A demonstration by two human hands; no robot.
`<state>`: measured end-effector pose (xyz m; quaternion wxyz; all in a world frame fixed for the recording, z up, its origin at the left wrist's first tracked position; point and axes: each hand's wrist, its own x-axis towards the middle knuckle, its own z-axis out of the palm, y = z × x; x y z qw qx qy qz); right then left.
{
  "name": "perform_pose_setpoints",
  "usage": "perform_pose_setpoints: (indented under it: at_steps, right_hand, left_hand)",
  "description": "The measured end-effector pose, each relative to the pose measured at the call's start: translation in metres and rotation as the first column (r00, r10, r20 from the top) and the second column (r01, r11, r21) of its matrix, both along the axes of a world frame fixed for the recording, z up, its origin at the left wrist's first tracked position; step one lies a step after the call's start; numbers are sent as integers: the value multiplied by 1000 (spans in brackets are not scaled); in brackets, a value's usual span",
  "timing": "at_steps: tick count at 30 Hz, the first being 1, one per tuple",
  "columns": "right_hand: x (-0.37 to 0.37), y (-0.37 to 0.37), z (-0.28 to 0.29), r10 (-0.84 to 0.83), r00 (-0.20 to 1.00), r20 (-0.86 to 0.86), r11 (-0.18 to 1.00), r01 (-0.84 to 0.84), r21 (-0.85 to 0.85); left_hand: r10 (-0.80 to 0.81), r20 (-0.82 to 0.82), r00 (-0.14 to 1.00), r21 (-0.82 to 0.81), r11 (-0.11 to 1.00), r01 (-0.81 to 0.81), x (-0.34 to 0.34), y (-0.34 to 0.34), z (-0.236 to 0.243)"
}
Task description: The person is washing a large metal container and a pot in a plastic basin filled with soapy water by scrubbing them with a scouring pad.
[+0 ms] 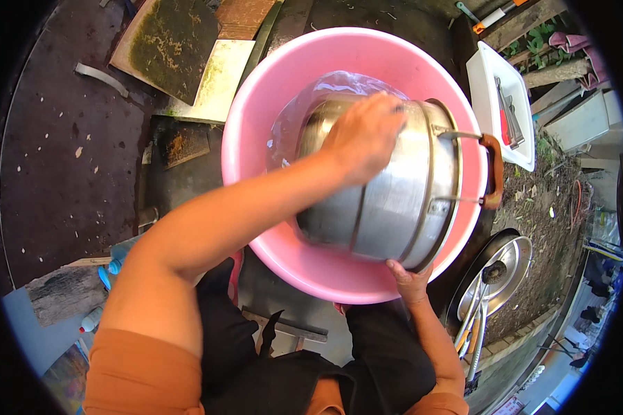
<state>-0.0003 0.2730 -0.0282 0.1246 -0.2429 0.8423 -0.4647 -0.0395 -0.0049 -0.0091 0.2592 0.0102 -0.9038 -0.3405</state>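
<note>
A large steel pot lies on its side in a pink basin, its open rim turned to the right. A brown-gripped handle on the pot juts out over the basin's right edge. Water shows at the far left inside the basin. Across the pot's upper side, my left hand presses with bent fingers; something dark shows at the fingertips, too small to name. My right hand grips the pot's near rim, thumb on the outside and the other fingers mostly hidden.
A white tray with metal utensils stands right of the basin. Nearer, a steel pan holds a dark scrubber and long-handled utensils. Mossy boards lie at the far left, beside a dark, wet tabletop.
</note>
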Motion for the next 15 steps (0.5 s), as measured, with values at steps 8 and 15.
perform_pose_setpoints:
  at_steps: [8,15]
  right_hand:
    - [2,-2,1,-42,975,220,998,50,-29]
    - [6,10,-12,-84,978,192,993,97,-59]
  left_hand:
    - [-183,83,980,-38,982,186,11,-14,4]
    - [-255,-68,965,-158,958,242,60,26,9]
